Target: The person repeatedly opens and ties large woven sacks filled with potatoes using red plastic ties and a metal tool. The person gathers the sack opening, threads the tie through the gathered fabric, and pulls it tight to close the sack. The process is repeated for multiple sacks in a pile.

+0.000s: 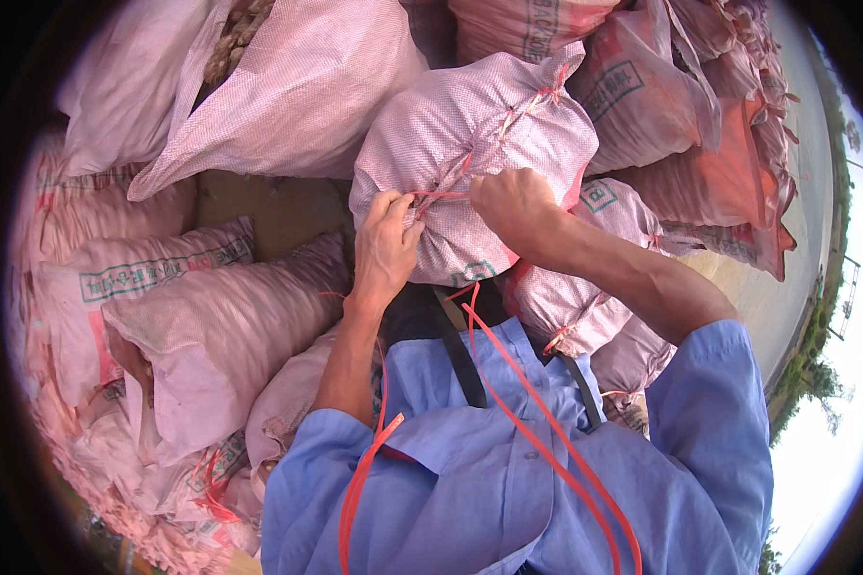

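A full pink woven sack (475, 122) lies before me, its gathered mouth running across the top with red and pale ties along the seam. My left hand (388, 244) pinches one end of a red plastic strap (439, 193) at the sack's near left side. My right hand (514, 208) is closed in a fist on the strap's other part, just right of the seam. Between the two hands the strap is stretched straight across the gathered cloth. More red straps (546, 424) hang down over my blue shirt.
Tied sacks (568, 302) lie to the right under the near one. Open-mouthed sacks (223, 345) lie at the left, and a large open sack (309, 93) with brown contents stands at the upper left. Loose red straps (216, 489) rest on sacks at the lower left. A paved road (805, 180) runs beyond the right-hand stack.
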Tool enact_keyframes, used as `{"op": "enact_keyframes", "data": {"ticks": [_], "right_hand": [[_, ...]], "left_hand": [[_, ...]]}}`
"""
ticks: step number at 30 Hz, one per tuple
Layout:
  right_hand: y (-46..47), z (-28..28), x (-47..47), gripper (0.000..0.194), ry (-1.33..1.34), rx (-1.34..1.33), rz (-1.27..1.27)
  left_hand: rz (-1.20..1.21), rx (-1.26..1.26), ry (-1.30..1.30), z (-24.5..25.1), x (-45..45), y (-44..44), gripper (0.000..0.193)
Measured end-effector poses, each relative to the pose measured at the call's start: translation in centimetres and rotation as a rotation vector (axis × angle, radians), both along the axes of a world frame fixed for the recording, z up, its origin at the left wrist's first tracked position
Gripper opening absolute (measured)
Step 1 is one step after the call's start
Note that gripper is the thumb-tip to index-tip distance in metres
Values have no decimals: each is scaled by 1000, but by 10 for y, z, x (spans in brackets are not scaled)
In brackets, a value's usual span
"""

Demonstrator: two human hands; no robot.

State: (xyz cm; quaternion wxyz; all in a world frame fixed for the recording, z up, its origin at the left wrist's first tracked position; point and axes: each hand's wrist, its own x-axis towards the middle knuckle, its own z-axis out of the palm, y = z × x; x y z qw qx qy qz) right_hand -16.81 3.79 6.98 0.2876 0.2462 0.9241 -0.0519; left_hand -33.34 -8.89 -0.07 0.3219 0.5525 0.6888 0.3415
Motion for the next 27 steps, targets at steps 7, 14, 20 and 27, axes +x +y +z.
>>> {"op": "enact_keyframes", "data": {"ticks": [7,14,20,27], "right_hand": [[-19,-25,-5,16,288,-123,-154],[-27,-41,31,17,393,-152,-247],[-39,-59,38,15,561,-90,-227],[-45,-71,26,14,672,-88,-284]], "left_hand": [[117,57,-84,-6,-3,-3,45],[199,110,-59,-14,-5,-7,48],[180,-30,-275,-17,-15,-5,48],[297,-138,-597,-24,-10,-5,43]]}}
